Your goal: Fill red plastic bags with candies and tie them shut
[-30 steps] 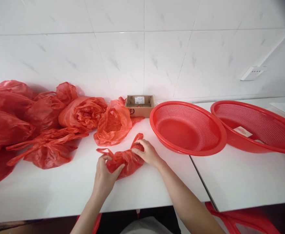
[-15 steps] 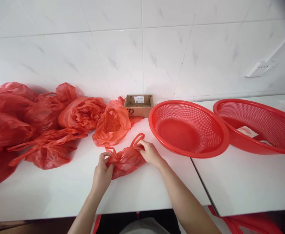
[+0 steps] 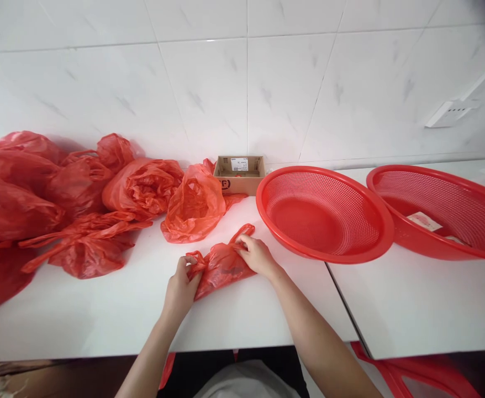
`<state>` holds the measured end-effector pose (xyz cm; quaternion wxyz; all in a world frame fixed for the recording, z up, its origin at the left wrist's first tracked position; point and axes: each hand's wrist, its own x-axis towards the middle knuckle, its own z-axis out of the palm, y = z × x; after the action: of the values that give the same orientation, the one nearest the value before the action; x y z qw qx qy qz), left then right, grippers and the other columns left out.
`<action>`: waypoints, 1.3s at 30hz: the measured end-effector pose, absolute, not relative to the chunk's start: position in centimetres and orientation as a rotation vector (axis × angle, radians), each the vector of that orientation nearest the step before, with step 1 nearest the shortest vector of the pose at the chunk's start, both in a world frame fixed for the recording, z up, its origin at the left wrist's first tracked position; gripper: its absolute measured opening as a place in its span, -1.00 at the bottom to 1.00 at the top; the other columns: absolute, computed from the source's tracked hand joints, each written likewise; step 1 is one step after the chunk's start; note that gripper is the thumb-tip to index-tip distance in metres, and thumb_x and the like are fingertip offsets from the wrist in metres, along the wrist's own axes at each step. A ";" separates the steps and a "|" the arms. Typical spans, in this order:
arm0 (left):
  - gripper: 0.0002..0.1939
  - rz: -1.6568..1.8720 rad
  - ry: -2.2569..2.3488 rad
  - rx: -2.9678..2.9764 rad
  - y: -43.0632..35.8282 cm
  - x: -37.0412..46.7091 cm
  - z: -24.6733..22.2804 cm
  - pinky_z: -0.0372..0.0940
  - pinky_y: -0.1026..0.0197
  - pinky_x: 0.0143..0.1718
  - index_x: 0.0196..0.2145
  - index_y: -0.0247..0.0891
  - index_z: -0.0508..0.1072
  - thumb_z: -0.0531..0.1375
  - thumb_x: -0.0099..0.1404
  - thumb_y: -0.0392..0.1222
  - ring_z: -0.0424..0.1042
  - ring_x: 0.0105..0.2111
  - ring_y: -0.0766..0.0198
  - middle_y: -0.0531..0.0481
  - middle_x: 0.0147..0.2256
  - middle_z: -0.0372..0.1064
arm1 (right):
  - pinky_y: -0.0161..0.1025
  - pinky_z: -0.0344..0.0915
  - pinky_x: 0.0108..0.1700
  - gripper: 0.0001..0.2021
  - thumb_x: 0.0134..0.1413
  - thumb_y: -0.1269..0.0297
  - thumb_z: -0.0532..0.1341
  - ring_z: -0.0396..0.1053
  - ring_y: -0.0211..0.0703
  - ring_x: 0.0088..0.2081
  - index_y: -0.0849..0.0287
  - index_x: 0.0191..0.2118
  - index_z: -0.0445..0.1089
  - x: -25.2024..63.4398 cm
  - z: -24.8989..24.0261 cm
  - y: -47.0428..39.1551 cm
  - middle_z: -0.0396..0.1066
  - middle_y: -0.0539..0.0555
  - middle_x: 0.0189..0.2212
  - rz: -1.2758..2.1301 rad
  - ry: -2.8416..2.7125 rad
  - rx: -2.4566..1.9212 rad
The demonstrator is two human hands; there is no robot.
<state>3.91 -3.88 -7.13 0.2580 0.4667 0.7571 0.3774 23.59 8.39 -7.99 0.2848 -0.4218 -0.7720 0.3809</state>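
A small red plastic bag point(image 3: 222, 269) lies on the white table in front of me, with some darker contents showing faintly through it; I cannot make out what they are. My left hand point(image 3: 181, 284) pinches its left side, fingers closed on the gathered plastic. On the opposite side, my right hand point(image 3: 254, 254) grips the upper right part of the bag between thumb and fingers. One handle loop sticks up beyond my right fingertips. Just behind the bag sits an open, crumpled red bag point(image 3: 195, 204).
Several full red bags point(image 3: 80, 182) crowd the table's left side. A small cardboard box point(image 3: 242, 185) stands against the tiled wall. To the right are a red perforated basket point(image 3: 329, 257) and a second one point(image 3: 437, 246) holding a pale packet. A seam point(image 3: 346, 304) divides the tabletops.
The right side of the bag has been drawn flatter, its handle loop now leaning over to the right. Both hands keep their hold. The whole view has shifted slightly.
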 end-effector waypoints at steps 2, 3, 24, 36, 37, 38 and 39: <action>-0.83 1.012 2.074 1.283 -3.9 3.9 -7.1 0.14 0.29 -0.53 -0.24 -0.09 0.22 0.12 0.19 -0.13 0.23 -0.65 0.32 0.12 -0.40 0.49 | -0.30 0.15 -0.34 -0.93 0.15 0.25 0.16 0.39 -0.17 -0.39 0.04 -0.31 0.38 23.6 -8.3 8.4 0.50 -0.03 -0.37 1.016 -2.063 -1.138; -0.83 1.014 2.084 1.288 -4.0 4.0 -7.1 0.15 0.28 -0.51 -0.25 -0.09 0.22 0.13 0.19 -0.14 0.25 -0.63 0.31 0.12 -0.38 0.49 | -0.29 0.15 -0.33 -0.94 0.15 0.26 0.16 0.40 -0.17 -0.37 0.04 -0.31 0.38 23.5 -8.4 8.5 0.50 -0.03 -0.37 1.016 -2.060 -1.143; -0.72 1.476 1.532 1.035 -7.4 4.8 -4.1 0.33 0.22 -0.27 -0.36 -0.21 0.29 0.30 0.18 -0.02 0.42 -0.34 0.26 0.03 -0.39 0.40 | -0.18 0.30 0.01 -0.55 0.05 0.21 0.25 0.37 -0.14 -0.01 0.03 0.11 0.36 24.3 -5.3 7.9 0.40 0.08 0.03 1.955 -1.480 -0.618; -0.75 1.426 1.493 0.990 -8.5 7.0 -3.0 0.22 0.28 -0.39 -0.40 -0.21 0.32 0.30 0.16 -0.04 0.34 -0.44 0.30 0.07 -0.48 0.32 | -0.41 0.14 -0.52 -0.68 -0.13 0.26 0.32 -0.10 -0.44 -0.66 0.07 -0.19 0.29 23.2 -6.2 8.2 -0.04 -0.26 -0.68 1.939 -0.911 -0.715; -0.76 1.442 1.476 0.980 -8.5 7.0 -2.9 0.20 0.30 -0.41 -0.39 -0.21 0.32 0.30 0.17 -0.06 0.33 -0.46 0.32 0.09 -0.49 0.31 | -0.42 0.09 -0.55 -0.66 -0.14 0.29 0.30 -0.13 -0.45 -0.67 0.08 -0.16 0.30 23.2 -6.2 8.2 -0.04 -0.26 -0.68 1.930 -0.913 -0.732; -0.76 1.463 1.456 0.966 -8.6 7.0 -2.8 0.19 0.32 -0.42 -0.37 -0.21 0.33 0.30 0.17 -0.07 0.32 -0.47 0.34 0.10 -0.49 0.31 | -0.43 0.06 -0.58 -0.64 -0.16 0.32 0.28 -0.16 -0.46 -0.67 0.08 -0.13 0.31 23.2 -6.2 8.2 -0.03 -0.26 -0.67 1.918 -0.913 -0.752; -0.77 1.482 1.437 0.948 -8.6 7.0 -2.7 0.19 0.33 -0.44 -0.34 -0.20 0.33 0.30 0.17 -0.08 0.31 -0.49 0.36 0.10 -0.48 0.32 | -0.44 0.03 -0.59 -0.61 -0.17 0.34 0.26 -0.19 -0.47 -0.67 0.08 -0.11 0.32 23.2 -6.2 8.3 -0.01 -0.26 -0.66 1.903 -0.910 -0.773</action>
<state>7.04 -8.62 -2.70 0.4212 0.3784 0.5737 0.5918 23.21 8.30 -6.21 0.4329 -0.3102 -0.3653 0.7635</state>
